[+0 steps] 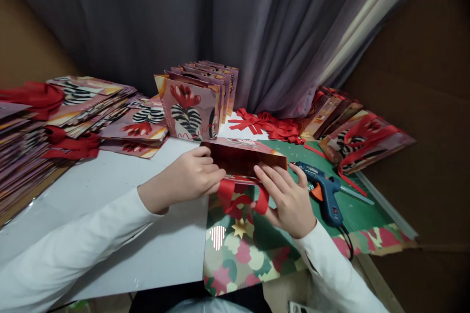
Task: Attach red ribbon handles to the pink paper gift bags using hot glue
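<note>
A printed paper gift bag (244,144) lies in front of me with its dark opening facing me. My left hand (189,173) is closed, its curled fingers gripping the bag's left edge. At the near right side, my right hand (288,195) has its fingers over the rim into the opening and its thumb below, pinching the near panel. A red ribbon handle (228,194) hangs in a loop from that panel, passing by my right thumb. Beside my right hand a blue hot glue gun (325,188) lies with a glue stick in its back.
Finished-looking bags (193,107) stand in a row behind. Flat bags (84,102) are piled at the left with red ribbons (71,144). Cut red ribbons (275,124) lie at the back; more bags (362,139) lean at the right. A grey curtain (235,24) hangs behind the table.
</note>
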A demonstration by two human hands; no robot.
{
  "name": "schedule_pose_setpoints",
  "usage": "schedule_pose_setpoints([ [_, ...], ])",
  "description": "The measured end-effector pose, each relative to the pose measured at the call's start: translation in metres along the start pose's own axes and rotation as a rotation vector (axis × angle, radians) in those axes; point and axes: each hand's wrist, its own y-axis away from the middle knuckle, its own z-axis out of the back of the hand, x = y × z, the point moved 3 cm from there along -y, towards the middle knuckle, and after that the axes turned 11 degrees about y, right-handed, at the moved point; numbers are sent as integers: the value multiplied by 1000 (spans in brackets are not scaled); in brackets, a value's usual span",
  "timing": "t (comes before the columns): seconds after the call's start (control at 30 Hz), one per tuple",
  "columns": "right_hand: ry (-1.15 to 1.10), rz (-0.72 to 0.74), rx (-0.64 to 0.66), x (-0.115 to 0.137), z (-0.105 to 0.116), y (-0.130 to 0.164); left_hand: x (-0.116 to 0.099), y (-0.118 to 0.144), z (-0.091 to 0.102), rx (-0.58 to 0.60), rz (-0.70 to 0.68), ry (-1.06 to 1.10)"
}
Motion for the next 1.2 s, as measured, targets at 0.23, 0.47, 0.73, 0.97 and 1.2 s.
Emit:
schedule_pose_setpoints([
  [0.23, -572, -122, -81, -22, 57, -50, 4, -20, 15, -36, 175, 84],
  [0.47, -1246, -680, 491, -103, 28, -125, 20, -43, 39, 18, 595, 639],
  [0.73, -1055, -714, -16, -112, 14, -126, 58, -87, 48, 23, 771, 873],
  [0.97, -319, -200, 186, -80, 6, -114, 72, -89, 48, 23, 833, 918],
  [1.2, -4, -248, 63, -78, -5, -113, 45, -96, 85, -351, 769, 1019],
])
